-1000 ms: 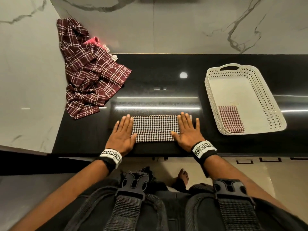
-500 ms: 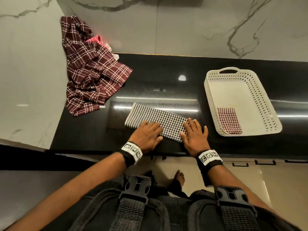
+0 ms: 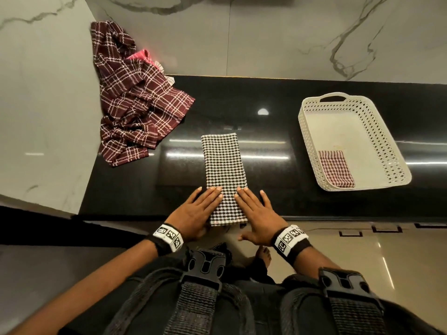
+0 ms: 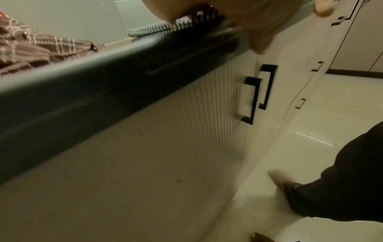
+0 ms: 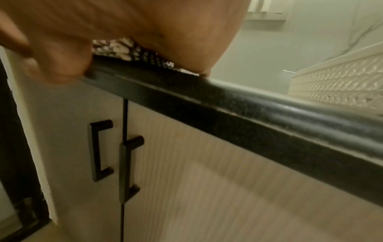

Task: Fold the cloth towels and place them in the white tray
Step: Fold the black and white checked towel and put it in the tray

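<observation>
A black-and-white checked towel (image 3: 223, 170), folded into a long strip, lies on the black counter (image 3: 278, 189) and runs straight away from me, its near end at the front edge. My left hand (image 3: 197, 211) lies flat on the strip's near left side, fingers straight. My right hand (image 3: 256, 211) lies flat on its near right side. The white perforated tray (image 3: 312, 141) stands at the right with one folded maroon checked towel (image 3: 335, 169) in its near left corner. The wrist views show only my palms, the towel's edge (image 5: 132, 52) and the counter's rim.
A heap of unfolded maroon plaid cloths (image 3: 135, 102) with a pink one (image 3: 141, 55) lies at the counter's back left against the marble wall. Cabinet doors with black handles (image 5: 99, 150) are below the counter.
The checked strip has turned from lying crosswise to pointing away from me. Both hands came together at its near end, close to the counter's front edge.
</observation>
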